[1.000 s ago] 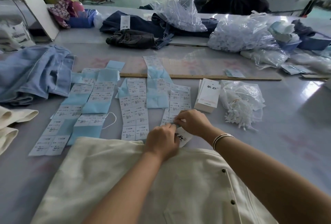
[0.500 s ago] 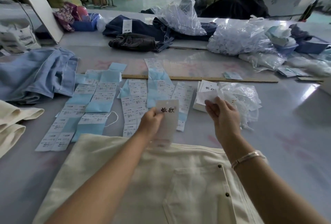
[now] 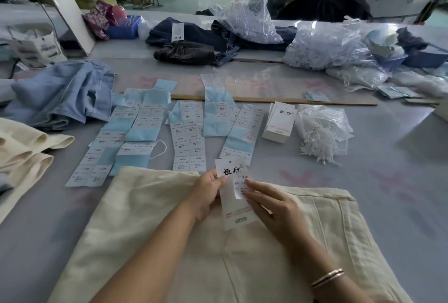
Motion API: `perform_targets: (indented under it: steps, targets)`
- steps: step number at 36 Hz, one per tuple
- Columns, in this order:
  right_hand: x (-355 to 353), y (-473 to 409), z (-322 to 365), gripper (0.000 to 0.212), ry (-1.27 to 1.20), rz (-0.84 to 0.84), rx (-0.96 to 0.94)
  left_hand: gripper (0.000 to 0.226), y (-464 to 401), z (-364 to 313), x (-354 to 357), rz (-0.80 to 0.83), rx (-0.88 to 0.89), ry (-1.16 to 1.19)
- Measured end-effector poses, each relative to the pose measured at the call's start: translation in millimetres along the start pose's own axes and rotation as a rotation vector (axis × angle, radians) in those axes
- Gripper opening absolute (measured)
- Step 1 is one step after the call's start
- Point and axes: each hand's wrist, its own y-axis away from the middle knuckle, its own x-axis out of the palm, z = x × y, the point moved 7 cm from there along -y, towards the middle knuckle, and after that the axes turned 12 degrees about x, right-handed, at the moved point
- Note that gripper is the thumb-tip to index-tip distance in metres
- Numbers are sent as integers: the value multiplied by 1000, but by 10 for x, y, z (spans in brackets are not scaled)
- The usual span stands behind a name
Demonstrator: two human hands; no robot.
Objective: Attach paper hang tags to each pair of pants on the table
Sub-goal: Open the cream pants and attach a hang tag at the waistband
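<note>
**Over the cream pants, a tag being labelled**

Above the waistband of the cream cotton pants (image 3: 169, 230) spread flat on the grey table (image 3: 388, 193), a person holds a tall white paper hang tag (image 3: 232, 196) printed with black characters. The left hand (image 3: 206, 193) pinches the tag's left edge between thumb and fingers; the right hand (image 3: 274, 205) lies open, its fingertips pressing a small white size sticker (image 3: 241, 187) onto the card. The tag's punched hole appears empty, so stringing it and fixing it to this pair seems still to come. More folded cream pants (image 3: 26, 150) and light blue pants (image 3: 60, 94) wait at left. Beyond lie blue-backed sticker sheets (image 3: 186, 133), a stack of blank white tags (image 3: 278, 123) and a crinkled clear bag of white string fasteners (image 3: 320, 133).
</note>
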Motion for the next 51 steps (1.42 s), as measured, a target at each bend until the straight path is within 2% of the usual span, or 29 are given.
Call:
perform_targets:
  steps: [4, 9, 21, 24, 26, 29, 34, 38, 40, 43, 46, 49, 51]
  targets:
    - [-68, -89, 91, 22, -27, -18, 7, 21, 0, 10, -8, 4, 16, 24]
    - [76, -122, 125, 17, 153, 169, -49, 20, -12, 23, -23, -1, -11, 40]
    - [246, -107, -44, 19, 299, 260, -111, 22, -11, 17, -7, 21, -34, 102]
    - [244, -98, -24, 25, 362, 249, -143, 15, -31, 6, 3, 22, 14, -34]
    - [235, -78, -9, 18, 379, 239, -166, 21, -47, 12, 8, 3, 30, -128]
    - [194, -67, -6, 6, 340, 202, -151, 27, -63, 38, 22, -19, -3, -146]
    - [187, -76, 70, 12, 391, 172, -225, 20, -79, 60, 22, -2, -115, -29]
    - [247, 3, 87, 23, 490, 294, -337, 12, -114, 57, 48, -92, -201, 138]
    - [126, -73, -19, 23, 414, 269, -269, 16, -176, 65, 70, -144, -149, 15]
    - [-295, -410, -419, 18, 214, 48, 15, 26, -260, -21, 84, -255, 51, -359]
    - [-726, -766, -962, 10, 217, -149, 284, 40, -226, -140, 256, -207, 269, -660]
    - [-926, -1042, -1527, 16, 426, -75, 499, 61, -139, -112, 422, -144, 419, -891]
    - [-948, -1142, -1765, 19, 578, 28, 525, 63, -75, -86, 466, -136, 489, -959]
